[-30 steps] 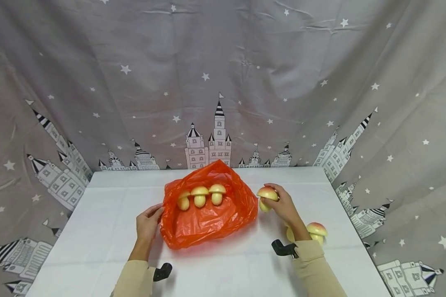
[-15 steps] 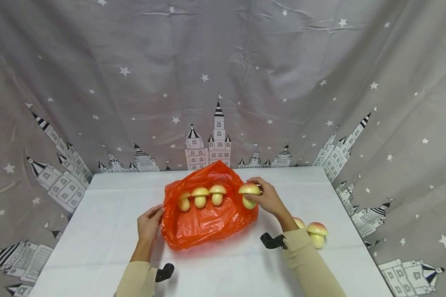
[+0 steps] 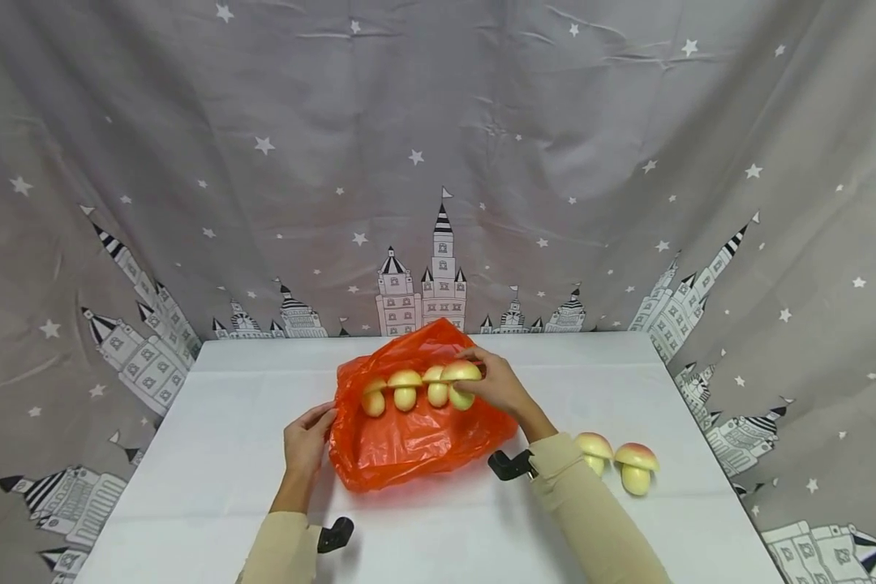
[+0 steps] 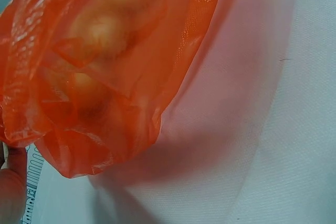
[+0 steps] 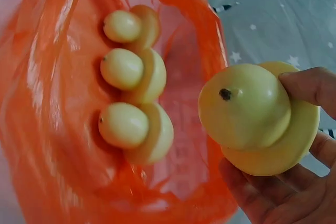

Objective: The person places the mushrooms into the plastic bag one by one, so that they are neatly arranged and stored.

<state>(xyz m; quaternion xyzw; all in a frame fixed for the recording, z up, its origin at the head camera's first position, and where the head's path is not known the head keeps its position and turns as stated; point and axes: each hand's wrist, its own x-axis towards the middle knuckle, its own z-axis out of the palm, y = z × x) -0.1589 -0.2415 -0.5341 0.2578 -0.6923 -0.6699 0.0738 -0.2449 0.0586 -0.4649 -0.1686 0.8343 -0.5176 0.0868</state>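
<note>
A grey curtain (image 3: 526, 122) printed with stars and castles is hanging behind everything, running out of view at the top and both sides. The white bench (image 3: 212, 454) is spreading before me, its near edge cut off. On it a red plastic bag (image 3: 409, 456) is gaping. My left grip (image 3: 309, 438) is pinching the bag's left edge, some fingertips hiding behind the film. My right grip (image 3: 500, 385) is clasping a yellow mushroom (image 5: 244, 106) by its cap, over the bag in the head view; whether it is passing the rim, I cannot tell. Three bagged mushrooms (image 5: 123, 124) are lying in a row, the held one partly covering the rightmost; from my left wrist, only pale blurs are showing through the plastic. Two loose mushrooms (image 3: 637, 470) are sitting on the bench's right side, my right sleeve (image 3: 591, 503) partly hiding one stem.
</note>
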